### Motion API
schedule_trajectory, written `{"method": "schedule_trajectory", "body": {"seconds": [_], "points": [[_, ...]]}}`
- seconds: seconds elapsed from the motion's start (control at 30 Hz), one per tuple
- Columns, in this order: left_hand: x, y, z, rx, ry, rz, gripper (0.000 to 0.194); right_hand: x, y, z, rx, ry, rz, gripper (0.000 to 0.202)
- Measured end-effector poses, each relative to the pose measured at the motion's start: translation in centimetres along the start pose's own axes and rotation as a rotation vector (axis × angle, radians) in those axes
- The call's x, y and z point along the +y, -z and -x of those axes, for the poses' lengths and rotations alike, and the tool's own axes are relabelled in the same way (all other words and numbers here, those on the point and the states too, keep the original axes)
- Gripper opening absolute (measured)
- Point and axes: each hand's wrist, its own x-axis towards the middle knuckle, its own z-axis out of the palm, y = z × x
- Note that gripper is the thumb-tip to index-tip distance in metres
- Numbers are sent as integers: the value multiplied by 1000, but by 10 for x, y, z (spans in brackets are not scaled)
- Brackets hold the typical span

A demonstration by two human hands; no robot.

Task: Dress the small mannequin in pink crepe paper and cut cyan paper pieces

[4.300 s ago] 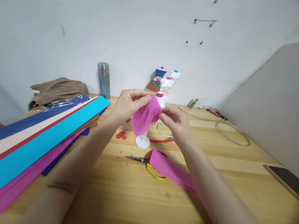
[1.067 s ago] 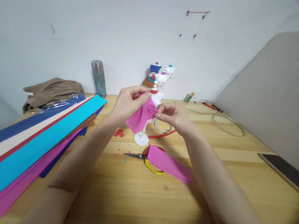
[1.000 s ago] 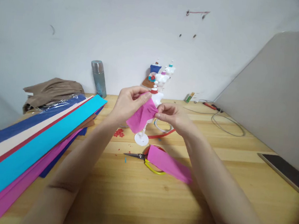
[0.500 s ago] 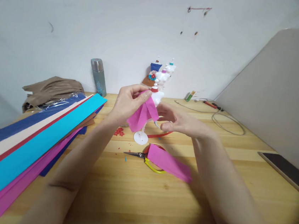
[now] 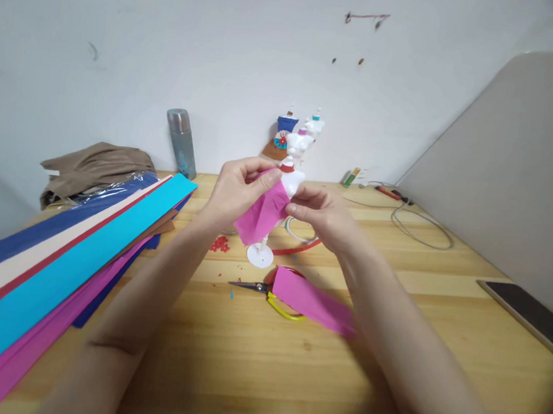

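A piece of pink paper (image 5: 263, 212) hangs in front of a small white mannequin (image 5: 292, 181) with a red neck band. My left hand (image 5: 243, 187) pinches its upper edge beside the mannequin's shoulder. On the other side, my right hand (image 5: 319, 213) pinches the paper's right edge between thumb and fingers. The mannequin's round white base (image 5: 260, 255) shows below the paper. Scissors (image 5: 261, 288) with yellow and red handles lie on the table, partly under a second pink strip (image 5: 316, 301). More small mannequins (image 5: 299, 145) stand behind, one dressed in blue and brown.
Long coloured paper sheets (image 5: 79, 245) spread over the left side, near a brown cloth (image 5: 98, 165) and a flask (image 5: 182, 143). Red bits (image 5: 220, 244) lie left of the base. A phone (image 5: 531, 319) and a grey cable (image 5: 421, 239) are on the right.
My right hand has closed from a loose, open pose onto the pink paper's right edge. The paper is spread a little flatter, and the mannequin's top has shifted slightly right.
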Motion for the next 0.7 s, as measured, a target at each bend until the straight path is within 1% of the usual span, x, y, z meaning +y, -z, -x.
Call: {"method": "schedule_trajectory", "body": {"seconds": [0.1, 0.2, 0.3, 0.37, 0.4, 0.47, 0.53, 0.6, 0.63, 0.67, 0.7], "points": [[-3, 0, 0, -2, 5, -8, 21, 3, 1, -1, -21, -13, -30, 27], [-5, 1, -1, -6, 20, 1, 23, 6, -3, -2, -24, -9, -61, 32], [-2, 6, -2, -27, 54, -10, 32, 9, -7, -3, -2, 16, -67, 35], [4, 13, -4, -48, 56, -61, 39, 10, -7, -3, 11, 27, -51, 35], [8, 17, -4, -58, 55, -105, 39, 11, -7, -3, 16, 31, -41, 35], [15, 27, -4, -40, 64, -222, 31, 12, -5, -3, 27, 41, -24, 34], [19, 38, -4, 23, 83, -351, 21, 13, -3, -3, 34, 48, -11, 32], [20, 48, -3, 73, 100, -434, 13, 14, -2, -3, 36, 50, 8, 31], [18, 52, -3, 65, 115, -441, 15, 15, -2, -3, 37, 51, 20, 31], [15, 55, -3, 30, 136, -421, 23, 15, -1, -2, 38, 55, 32, 31], [12, 57, -3, -29, 161, -376, 33, 15, -1, -2, 36, 59, 42, 31]]}}
